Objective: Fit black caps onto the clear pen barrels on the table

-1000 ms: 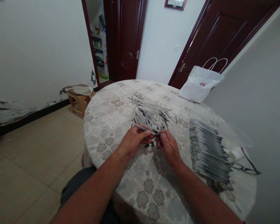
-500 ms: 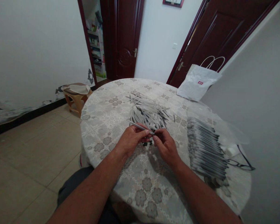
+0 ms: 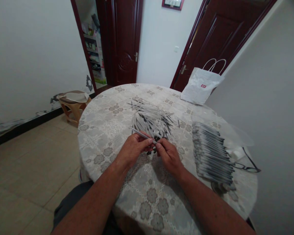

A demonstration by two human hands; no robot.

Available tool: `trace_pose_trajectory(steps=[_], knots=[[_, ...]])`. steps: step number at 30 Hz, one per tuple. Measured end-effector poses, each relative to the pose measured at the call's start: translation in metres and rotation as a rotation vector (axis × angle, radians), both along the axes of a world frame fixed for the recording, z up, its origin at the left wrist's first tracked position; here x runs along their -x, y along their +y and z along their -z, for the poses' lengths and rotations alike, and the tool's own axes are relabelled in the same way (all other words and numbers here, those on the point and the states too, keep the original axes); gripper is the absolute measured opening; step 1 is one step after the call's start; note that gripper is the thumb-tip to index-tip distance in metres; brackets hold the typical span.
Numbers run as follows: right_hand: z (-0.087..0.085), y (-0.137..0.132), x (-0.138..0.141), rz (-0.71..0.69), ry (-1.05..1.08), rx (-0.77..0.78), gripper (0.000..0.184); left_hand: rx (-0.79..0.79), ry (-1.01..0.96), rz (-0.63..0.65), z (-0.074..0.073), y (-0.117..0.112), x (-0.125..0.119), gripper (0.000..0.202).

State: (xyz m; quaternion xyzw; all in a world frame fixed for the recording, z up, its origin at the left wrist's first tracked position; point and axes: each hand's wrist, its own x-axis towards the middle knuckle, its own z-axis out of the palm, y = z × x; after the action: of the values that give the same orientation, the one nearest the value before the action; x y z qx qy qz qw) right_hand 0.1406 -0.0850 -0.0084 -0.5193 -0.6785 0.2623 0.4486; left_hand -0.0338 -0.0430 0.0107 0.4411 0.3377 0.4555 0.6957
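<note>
My left hand (image 3: pixel 133 150) pinches a thin white pen barrel (image 3: pixel 140 133) that points up and to the left. My right hand (image 3: pixel 168 156) is closed at the barrel's near end, its fingertips pressed on a small black part that I cannot make out clearly. Both hands rest above the round table (image 3: pixel 105 130), which is covered by a flowered cloth. Just beyond them lies a loose heap of white and black pen barrels (image 3: pixel 150 119). Small black caps (image 3: pixel 154 149) lie between my hands.
A neat row of finished pens (image 3: pixel 212 153) lies on clear plastic at the right. Glasses (image 3: pixel 247 167) sit near the right edge. A white paper bag (image 3: pixel 199 85) leans at the back. A wooden stool (image 3: pixel 73 104) stands on the floor at left.
The view has shifted, so everything sits a little further left in the picture. My hands stay together on the same pen barrel, with the right fingers closing in at its end.
</note>
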Motion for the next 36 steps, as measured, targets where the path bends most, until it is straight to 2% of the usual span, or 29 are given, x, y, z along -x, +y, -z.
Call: trace_pose_trajectory(steps=[5, 10, 14, 19, 23, 25, 28, 31, 33, 36], knots=[[0.000, 0.001, -0.002, -0.100, 0.097, 0.094, 0.040, -0.053, 0.066, 0.016, 0.001, 0.001, 0.001, 0.028], [-0.003, 0.001, -0.004, -0.040, 0.005, -0.001, 0.028, -0.053, 0.049, 0.007, 0.001, 0.002, 0.004, 0.030], [-0.009, 0.000, -0.006, -0.080, 0.009, 0.034, 0.036, -0.086, 0.060, 0.011, -0.001, 0.005, 0.005, 0.030], [-0.023, 0.000, -0.011, -0.042, -0.027, -0.027, 0.034, -0.085, 0.074, 0.014, -0.008, 0.006, -0.001, 0.031], [-0.037, 0.002, -0.016, -0.122, 0.214, 0.156, 0.044, -0.098, 0.066, 0.029, -0.022, 0.009, -0.011, 0.034], [-0.044, 0.005, -0.021, -0.118, 0.279, 0.199, 0.039, -0.127, 0.105, 0.032, -0.029, 0.012, -0.018, 0.034], [-0.053, 0.008, -0.033, -0.093, 0.251, 0.167, 0.022, -0.215, 0.245, 0.051, -0.036, 0.018, -0.029, 0.033], [-0.052, 0.009, -0.049, -0.054, 0.199, 0.157, 0.017, -0.321, 0.429, 0.111, -0.034, 0.025, -0.037, 0.033], [-0.046, 0.009, -0.059, 0.071, 0.225, 0.132, 0.016, -0.456, 0.588, 0.096, -0.028, 0.032, -0.040, 0.032], [-0.031, 0.009, -0.070, 0.292, 0.334, 0.064, 0.019, -0.773, 0.939, -0.017, -0.015, 0.044, -0.042, 0.021]])
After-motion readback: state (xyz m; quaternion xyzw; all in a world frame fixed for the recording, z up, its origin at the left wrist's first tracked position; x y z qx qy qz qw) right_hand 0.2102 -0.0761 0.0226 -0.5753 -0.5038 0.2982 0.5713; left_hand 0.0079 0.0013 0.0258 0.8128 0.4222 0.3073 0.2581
